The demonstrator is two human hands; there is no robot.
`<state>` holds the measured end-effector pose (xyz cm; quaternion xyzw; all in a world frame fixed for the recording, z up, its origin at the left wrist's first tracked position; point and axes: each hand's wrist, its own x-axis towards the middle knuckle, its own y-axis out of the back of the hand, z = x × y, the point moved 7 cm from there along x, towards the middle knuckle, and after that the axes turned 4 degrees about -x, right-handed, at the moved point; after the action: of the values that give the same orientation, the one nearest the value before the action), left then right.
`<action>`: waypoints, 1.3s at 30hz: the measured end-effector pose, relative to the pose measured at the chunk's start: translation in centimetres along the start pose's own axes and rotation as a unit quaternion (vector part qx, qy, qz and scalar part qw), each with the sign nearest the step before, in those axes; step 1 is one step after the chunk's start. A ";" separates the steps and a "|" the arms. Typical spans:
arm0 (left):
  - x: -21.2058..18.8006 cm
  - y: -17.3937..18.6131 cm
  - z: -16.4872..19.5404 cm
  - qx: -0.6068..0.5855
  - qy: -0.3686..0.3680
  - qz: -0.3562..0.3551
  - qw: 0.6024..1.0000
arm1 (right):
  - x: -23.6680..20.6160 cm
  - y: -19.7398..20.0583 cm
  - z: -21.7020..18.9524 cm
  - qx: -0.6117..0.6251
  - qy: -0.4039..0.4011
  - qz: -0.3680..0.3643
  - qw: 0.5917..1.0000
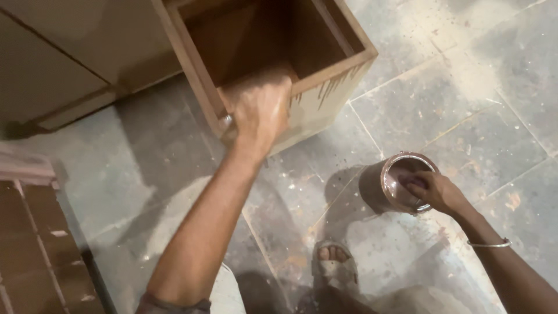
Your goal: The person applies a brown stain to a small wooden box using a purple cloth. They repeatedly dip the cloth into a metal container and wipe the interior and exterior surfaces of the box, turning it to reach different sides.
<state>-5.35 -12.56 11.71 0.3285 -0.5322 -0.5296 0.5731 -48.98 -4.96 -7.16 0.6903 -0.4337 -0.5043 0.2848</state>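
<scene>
My left hand (261, 107) is blurred and clamped over the front rim of an open wooden box (356, 58), fingers curled inside. The box is stained brown, with dark drips down its pale front face. Something small and shiny shows by the hand's left edge. My right hand (437, 191), with a thin metal bangle (489, 244) on the wrist, reaches into a round tin of brown stain (378, 186) on the floor. Its fingertips pinch a small purplish wad (415, 182) just inside the tin's mouth.
The floor is grey stone tile (465, 99), dusty and spotted with stain. My foot in a worn sandal (334, 264) rests near the tin. Pale cabinet panels (70, 52) stand at the upper left. A reddish-brown tiled surface (35, 250) lies at the lower left.
</scene>
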 end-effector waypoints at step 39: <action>-18.5 1.0 12.4 -0.057 -0.059 0.038 0.996 | -2.6 -3.4 5.6 0.393 -0.027 0.024 0.919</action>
<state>-14.59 7.65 10.50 0.2431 -0.5459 -0.5551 0.5785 -53.52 -0.82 -10.67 0.7225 -0.6207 -0.3044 -0.0091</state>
